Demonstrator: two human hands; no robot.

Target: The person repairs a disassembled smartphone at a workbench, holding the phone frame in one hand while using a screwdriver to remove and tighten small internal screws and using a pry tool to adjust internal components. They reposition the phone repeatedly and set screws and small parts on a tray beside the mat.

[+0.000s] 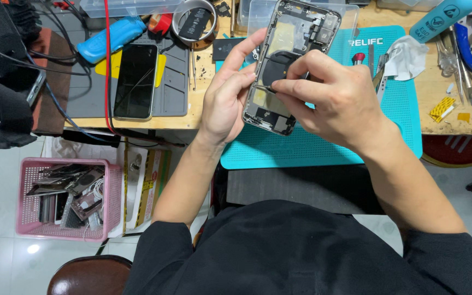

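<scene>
I hold an opened phone body (296,33), its inner parts showing, tilted above a teal work mat (323,147). My left hand (228,93) grips its left edge, thumb reaching onto the inside. My right hand (331,98) pinches a thin dark tool or strip, too small to tell which, at the middle of the phone body, near a round black coil.
A separate phone screen (135,81) lies on a grey mat at the left, crossed by a red cable (106,65). A blue bottle (110,38), tape roll (194,22), tweezers and pliers (460,49) crowd the wooden bench. A pink basket (23,218) of phone parts stands on the floor.
</scene>
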